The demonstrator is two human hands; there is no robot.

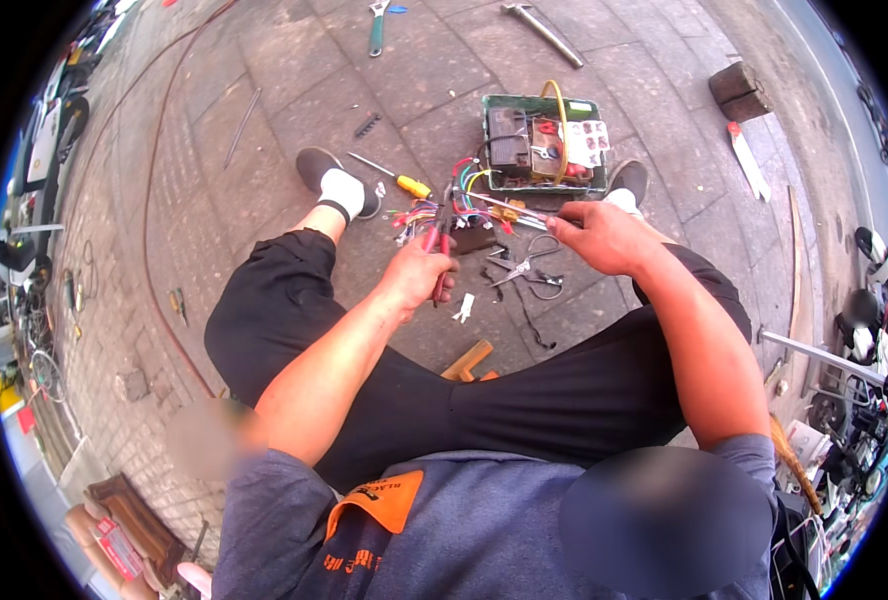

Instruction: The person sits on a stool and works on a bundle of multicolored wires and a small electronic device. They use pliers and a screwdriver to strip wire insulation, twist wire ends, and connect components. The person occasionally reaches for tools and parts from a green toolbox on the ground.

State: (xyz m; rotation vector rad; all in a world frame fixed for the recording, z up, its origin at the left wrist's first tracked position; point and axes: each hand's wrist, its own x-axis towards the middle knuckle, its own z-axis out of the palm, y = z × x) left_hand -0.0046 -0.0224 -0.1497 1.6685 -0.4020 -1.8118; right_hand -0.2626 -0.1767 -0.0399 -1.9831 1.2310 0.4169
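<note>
While my left hand [416, 272] squeezes the red-handled metal pliers [438, 250], my right hand [596, 235] pinches the bunch of thin coloured wires [504, 207]

Grey shirt [464, 540], black trousers [564, 395], white socks [341, 188].

Both forearms enter from the lower edge, bare, elbows bent, converging forward above the spread knees. Left hand [416, 272]: fingers curled closed in a grip, knuckles up. Right hand [604, 235]: fingers pinched closed, pointing left. The hands are near each other, not touching.
</note>
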